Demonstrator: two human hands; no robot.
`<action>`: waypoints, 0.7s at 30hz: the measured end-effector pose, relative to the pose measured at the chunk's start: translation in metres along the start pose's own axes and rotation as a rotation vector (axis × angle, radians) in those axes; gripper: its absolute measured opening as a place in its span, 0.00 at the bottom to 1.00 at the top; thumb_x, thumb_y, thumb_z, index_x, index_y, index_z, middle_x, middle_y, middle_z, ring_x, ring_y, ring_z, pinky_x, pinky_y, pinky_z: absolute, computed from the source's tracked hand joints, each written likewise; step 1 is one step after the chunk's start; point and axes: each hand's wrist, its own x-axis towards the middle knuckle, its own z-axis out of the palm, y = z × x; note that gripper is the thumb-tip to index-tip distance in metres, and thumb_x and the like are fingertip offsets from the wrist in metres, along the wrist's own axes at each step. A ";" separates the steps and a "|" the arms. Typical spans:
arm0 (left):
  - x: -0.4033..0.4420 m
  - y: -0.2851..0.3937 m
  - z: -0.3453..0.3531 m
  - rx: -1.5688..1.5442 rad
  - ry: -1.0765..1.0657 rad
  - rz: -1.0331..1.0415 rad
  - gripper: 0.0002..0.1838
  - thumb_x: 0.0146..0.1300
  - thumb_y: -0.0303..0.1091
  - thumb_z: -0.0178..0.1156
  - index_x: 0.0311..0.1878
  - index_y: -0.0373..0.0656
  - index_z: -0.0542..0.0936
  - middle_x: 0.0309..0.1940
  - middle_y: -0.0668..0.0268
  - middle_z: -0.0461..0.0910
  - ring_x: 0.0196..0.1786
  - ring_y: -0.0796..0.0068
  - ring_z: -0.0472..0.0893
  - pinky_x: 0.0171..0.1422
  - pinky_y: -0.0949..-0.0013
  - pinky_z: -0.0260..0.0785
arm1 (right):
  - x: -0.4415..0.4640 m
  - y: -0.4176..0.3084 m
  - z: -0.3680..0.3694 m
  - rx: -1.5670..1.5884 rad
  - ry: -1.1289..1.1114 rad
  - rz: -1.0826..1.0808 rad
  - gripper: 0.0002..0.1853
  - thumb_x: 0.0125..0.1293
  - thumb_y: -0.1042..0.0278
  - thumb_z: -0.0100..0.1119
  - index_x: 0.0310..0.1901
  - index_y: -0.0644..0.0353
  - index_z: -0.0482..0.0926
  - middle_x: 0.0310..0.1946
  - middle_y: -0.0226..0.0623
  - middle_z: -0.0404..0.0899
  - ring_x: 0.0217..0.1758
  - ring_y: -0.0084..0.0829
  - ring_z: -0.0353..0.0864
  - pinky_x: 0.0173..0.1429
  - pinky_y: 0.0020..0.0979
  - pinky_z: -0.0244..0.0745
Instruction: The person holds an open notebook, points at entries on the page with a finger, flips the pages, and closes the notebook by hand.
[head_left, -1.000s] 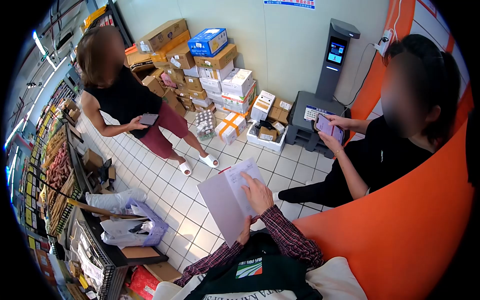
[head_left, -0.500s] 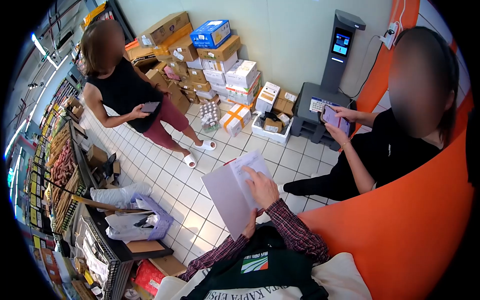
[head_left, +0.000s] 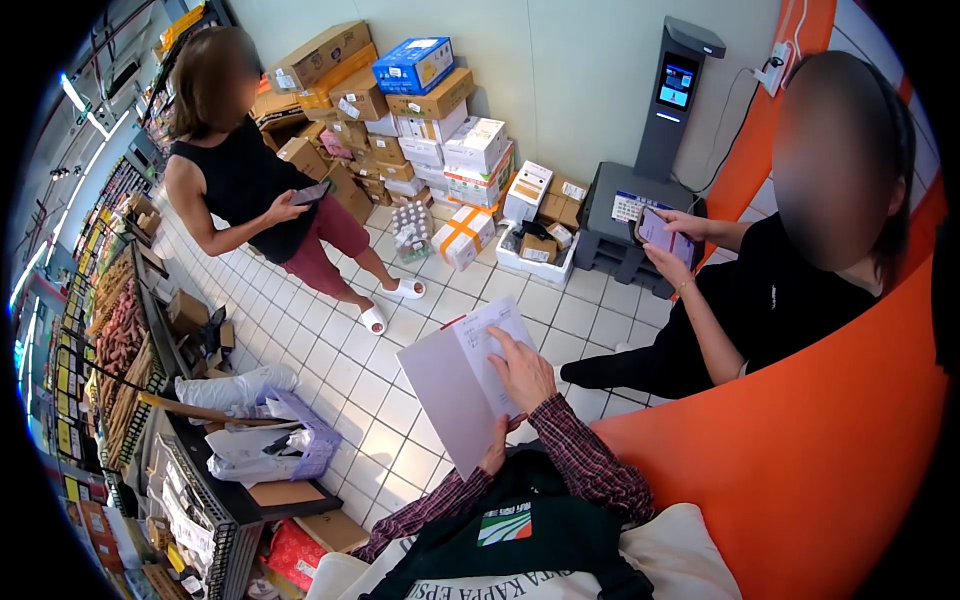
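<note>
An open notebook (head_left: 440,385) with handwritten lines on its right page is held in front of me. My left hand (head_left: 494,452) is closed on its lower edge near the spine, its fingers partly hidden beneath. My right hand (head_left: 524,374) lies over the right page, with the index finger stretched toward the upper handwriting. Nothing shows in that hand; its other fingers are loosely bent. A dark red edge of the cover shows by my right wrist.
One person (head_left: 250,170) stands ahead on the left with a phone (head_left: 310,193); another person (head_left: 770,300) at the right holds a phone (head_left: 664,237). Stacked cartons (head_left: 420,150) line the wall beside a grey kiosk (head_left: 670,110). An orange counter (head_left: 790,460), a purple basket (head_left: 318,445) and produce shelves (head_left: 122,330) flank me.
My right hand and the notebook stay nearly in place, with the view shifted slightly. The person on the left has raised the phone a little.
</note>
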 end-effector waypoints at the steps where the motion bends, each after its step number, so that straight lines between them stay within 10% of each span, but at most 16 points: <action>1: -0.002 0.009 0.002 -0.002 -0.001 0.002 0.30 0.74 0.53 0.38 0.59 0.34 0.71 0.51 0.59 0.80 0.56 0.73 0.76 0.70 0.69 0.55 | 0.000 0.000 -0.001 -0.002 0.001 -0.001 0.24 0.66 0.57 0.53 0.63 0.41 0.65 0.33 0.46 0.78 0.34 0.49 0.79 0.38 0.46 0.75; 16: -0.005 0.033 0.008 -0.050 -0.041 0.032 0.27 0.75 0.48 0.38 0.62 0.33 0.66 0.53 0.56 0.78 0.57 0.69 0.76 0.67 0.67 0.62 | 0.000 0.003 0.000 -0.022 -0.051 0.060 0.27 0.65 0.58 0.54 0.65 0.42 0.62 0.36 0.48 0.79 0.37 0.50 0.80 0.38 0.46 0.75; 21: -0.001 0.036 0.006 -0.079 -0.038 0.040 0.27 0.75 0.47 0.38 0.63 0.33 0.66 0.53 0.56 0.77 0.58 0.68 0.76 0.66 0.67 0.63 | -0.002 0.007 0.009 0.219 0.190 -0.079 0.12 0.66 0.60 0.53 0.48 0.54 0.76 0.32 0.46 0.80 0.34 0.49 0.79 0.36 0.43 0.73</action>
